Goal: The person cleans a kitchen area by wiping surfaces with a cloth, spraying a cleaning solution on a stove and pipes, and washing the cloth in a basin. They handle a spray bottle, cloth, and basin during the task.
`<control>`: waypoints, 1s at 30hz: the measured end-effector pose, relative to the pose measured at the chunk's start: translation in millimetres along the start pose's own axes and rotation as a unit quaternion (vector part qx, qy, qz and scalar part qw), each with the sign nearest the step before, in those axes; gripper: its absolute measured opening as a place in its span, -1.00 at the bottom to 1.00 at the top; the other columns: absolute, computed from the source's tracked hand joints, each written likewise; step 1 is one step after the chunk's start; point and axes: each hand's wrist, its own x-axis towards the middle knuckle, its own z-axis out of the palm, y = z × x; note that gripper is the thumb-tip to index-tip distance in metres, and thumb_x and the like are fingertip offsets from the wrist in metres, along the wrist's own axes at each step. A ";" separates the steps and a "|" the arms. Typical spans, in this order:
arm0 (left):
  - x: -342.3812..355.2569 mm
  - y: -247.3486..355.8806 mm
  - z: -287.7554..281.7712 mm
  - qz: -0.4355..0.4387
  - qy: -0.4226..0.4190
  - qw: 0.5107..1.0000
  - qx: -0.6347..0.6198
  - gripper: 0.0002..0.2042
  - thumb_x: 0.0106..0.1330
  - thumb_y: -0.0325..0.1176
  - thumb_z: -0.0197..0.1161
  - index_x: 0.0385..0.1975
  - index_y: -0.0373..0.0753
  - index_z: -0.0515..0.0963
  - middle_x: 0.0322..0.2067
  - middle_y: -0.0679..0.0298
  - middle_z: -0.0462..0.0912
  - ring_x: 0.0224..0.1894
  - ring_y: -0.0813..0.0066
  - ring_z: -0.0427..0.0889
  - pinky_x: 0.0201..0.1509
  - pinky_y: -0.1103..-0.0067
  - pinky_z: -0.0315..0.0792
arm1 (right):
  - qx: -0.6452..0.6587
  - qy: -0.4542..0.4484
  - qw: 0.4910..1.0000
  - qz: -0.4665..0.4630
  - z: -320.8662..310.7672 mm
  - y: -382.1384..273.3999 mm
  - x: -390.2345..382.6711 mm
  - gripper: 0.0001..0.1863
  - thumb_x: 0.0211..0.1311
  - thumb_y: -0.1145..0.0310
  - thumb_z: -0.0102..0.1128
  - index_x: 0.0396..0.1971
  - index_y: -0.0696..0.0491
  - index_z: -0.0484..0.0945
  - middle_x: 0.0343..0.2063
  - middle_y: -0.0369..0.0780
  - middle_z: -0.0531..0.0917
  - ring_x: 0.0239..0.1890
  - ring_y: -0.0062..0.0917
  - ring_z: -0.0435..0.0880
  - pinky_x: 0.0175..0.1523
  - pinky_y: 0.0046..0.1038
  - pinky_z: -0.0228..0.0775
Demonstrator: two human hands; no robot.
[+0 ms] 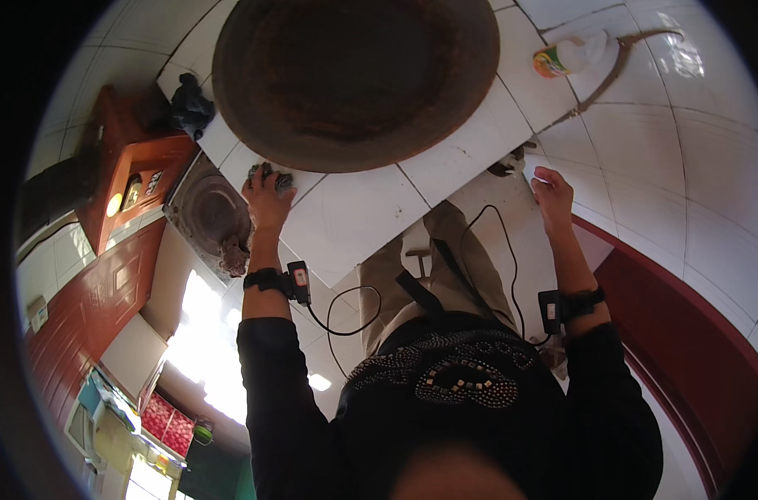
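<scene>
- Dark wad [272, 177] is lying at the near left of the white-tiled bench [370, 204], the largest thing here, whose flat top is giving wad and hand something firm to bear on
- Large brown pan [354, 83] is taking up the far middle of the bench, its broad mouth facing up; it is probably sitting in an opening that is steadying it, though what is underneath is hiding from view
- White bottle [572, 57] with an orange and green label is resting to the pan's right, apparently out of the way; I cannot tell if it is standing or leaning
- Black crumpled bag [192, 106] is sitting at the pan's left, seemingly tucked aside
- Right hand [554, 200] is hanging beside the bench's right corner, its grip half curled; I cannot tell whether it is holding anything
- Left hand [268, 206] is reaching over the bench's left edge, its grip holding the wad, fingers covering it from above, likely because that is pinning such a small lump against the tiles
</scene>
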 end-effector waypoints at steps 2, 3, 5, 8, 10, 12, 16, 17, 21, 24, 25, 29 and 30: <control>-8.0 11.8 15.1 -0.012 -0.003 1.000 -0.026 -0.55 -0.09 -0.29 0.37 -0.11 -0.09 0.49 0.16 0.16 0.22 0.11 0.00 0.17 0.13 0.22 0.26 | 0.024 0.009 1.000 -0.009 -15.5 10.1 -13.1 -0.72 0.00 0.49 0.20 -0.23 0.22 0.54 -0.35 -0.26 0.62 -0.38 -0.67 0.53 -0.22 -0.65 0.35; -19.7 17.8 21.1 -0.032 -0.005 0.998 -0.046 -0.55 -0.11 -0.33 0.38 -0.12 -0.08 0.49 0.15 0.17 0.23 0.09 0.00 0.18 0.12 0.22 0.26 | 0.027 0.018 0.999 0.010 -20.8 14.6 -17.7 -0.72 0.00 0.49 0.19 -0.23 0.22 0.54 -0.36 -0.26 0.61 -0.38 -0.67 0.53 -0.22 -0.65 0.35; -48.3 31.7 30.3 -0.041 0.019 0.997 -0.070 -0.53 -0.14 -0.42 0.37 -0.12 -0.10 0.48 0.14 0.16 0.22 0.08 0.00 0.19 0.12 0.22 0.25 | 0.023 0.013 1.000 -0.007 -30.6 21.9 -24.2 -0.72 0.00 0.50 0.18 -0.23 0.23 0.54 -0.36 -0.24 0.61 -0.38 -0.67 0.53 -0.24 -0.65 0.35; -96.4 77.1 50.1 0.031 0.093 0.992 -0.081 -0.45 -0.13 -0.51 0.33 -0.01 -0.16 0.42 0.15 0.10 0.18 0.06 -0.02 0.19 0.12 0.21 0.21 | -0.013 0.017 0.997 0.069 -36.2 29.0 -17.6 -0.72 0.00 0.50 0.18 -0.23 0.24 0.54 -0.35 -0.24 0.62 -0.38 -0.66 0.54 -0.24 -0.64 0.36; -118.0 118.6 62.3 0.012 0.079 0.992 -0.094 -0.40 -0.12 -0.51 0.31 0.06 -0.20 0.37 0.16 0.05 0.17 0.07 -0.04 0.19 0.12 0.20 0.20 | -0.026 -0.007 0.999 0.029 -36.3 32.1 -0.3 -0.71 0.00 0.49 0.19 -0.22 0.23 0.54 -0.35 -0.24 0.62 -0.37 -0.66 0.54 -0.25 -0.64 0.36; -128.8 164.7 71.3 0.021 0.048 0.992 -0.116 -0.37 -0.12 -0.55 0.26 0.10 -0.15 0.35 0.16 0.09 0.18 0.09 -0.04 0.18 0.11 0.20 0.24 | -0.032 -0.030 0.999 -0.002 -39.2 35.5 19.1 -0.71 0.00 0.48 0.19 -0.21 0.22 0.54 -0.35 -0.25 0.62 -0.37 -0.66 0.54 -0.26 -0.64 0.37; -111.4 266.4 84.6 0.189 -0.035 0.967 -0.167 -0.41 -0.10 -0.63 0.15 0.06 -0.08 0.39 0.12 0.18 0.29 0.07 -0.06 0.23 0.08 0.28 0.35 | -0.029 -0.064 0.997 -0.037 -69.5 40.0 37.1 -0.69 0.05 0.44 0.19 -0.14 0.15 0.53 -0.31 -0.30 0.60 -0.38 -0.69 0.52 -0.27 -0.65 0.35; -97.6 287.4 83.7 0.229 -0.064 0.955 -0.178 -0.44 -0.09 -0.63 0.14 0.04 -0.14 0.40 0.09 0.16 0.33 0.03 -0.05 0.30 0.10 0.30 0.34 | -0.027 -0.077 0.996 -0.031 -77.5 36.5 41.6 -0.68 0.08 0.43 0.18 -0.11 0.13 0.52 -0.29 -0.32 0.59 -0.39 -0.71 0.50 -0.27 -0.66 0.34; -52.6 358.5 60.0 0.165 -0.158 0.845 -0.483 -0.42 -0.02 -0.59 0.18 0.11 -0.23 0.31 0.15 0.12 0.28 0.17 0.13 0.28 0.14 0.43 0.32 | 0.148 -0.190 0.966 0.094 -95.8 8.9 33.6 -0.56 0.20 0.26 0.12 0.07 0.04 0.40 -0.09 -0.30 0.54 -0.19 -0.62 0.53 -0.12 -0.57 0.36; -51.6 397.9 34.5 0.127 -0.261 0.776 -0.560 -0.27 0.03 -0.55 0.23 0.26 -0.21 0.08 0.22 0.10 0.18 0.24 0.21 0.22 0.19 0.46 0.25 | 0.300 -0.291 0.898 0.141 -72.0 -8.0 26.8 -0.57 0.19 0.33 0.12 0.08 0.02 0.39 -0.08 -0.27 0.53 -0.13 -0.55 0.53 -0.05 -0.50 0.38; -58.8 408.5 29.4 0.109 -0.322 0.727 -0.596 -0.22 0.04 -0.54 0.24 0.30 -0.20 -0.01 0.25 0.10 0.13 0.26 0.22 0.19 0.22 0.47 0.21 | 0.364 -0.335 0.856 0.152 -64.9 -8.6 26.6 -0.58 0.16 0.39 0.14 0.06 0.03 0.41 -0.10 -0.25 0.53 -0.13 -0.53 0.54 -0.03 -0.49 0.38; -77.8 412.4 36.1 0.053 -0.354 0.655 -0.665 -0.14 0.11 -0.35 0.26 0.34 -0.20 -0.19 0.27 0.07 0.07 0.29 0.28 0.13 0.26 0.51 0.14 | 0.314 -0.205 0.918 0.129 -64.2 15.6 49.4 -0.49 -0.16 0.72 0.17 -0.07 0.10 0.46 -0.24 -0.21 0.56 -0.26 -0.53 0.58 -0.20 -0.53 0.49; -82.8 407.4 44.5 0.039 -0.326 0.651 -0.684 -0.15 0.10 -0.31 0.26 0.33 -0.21 -0.15 0.25 0.07 0.12 0.28 0.29 0.16 0.25 0.53 0.17 | 0.274 -0.181 0.936 0.124 -74.7 25.5 58.0 -0.49 -0.16 0.72 0.16 -0.08 0.10 0.46 -0.25 -0.22 0.57 -0.29 -0.53 0.58 -0.23 -0.54 0.49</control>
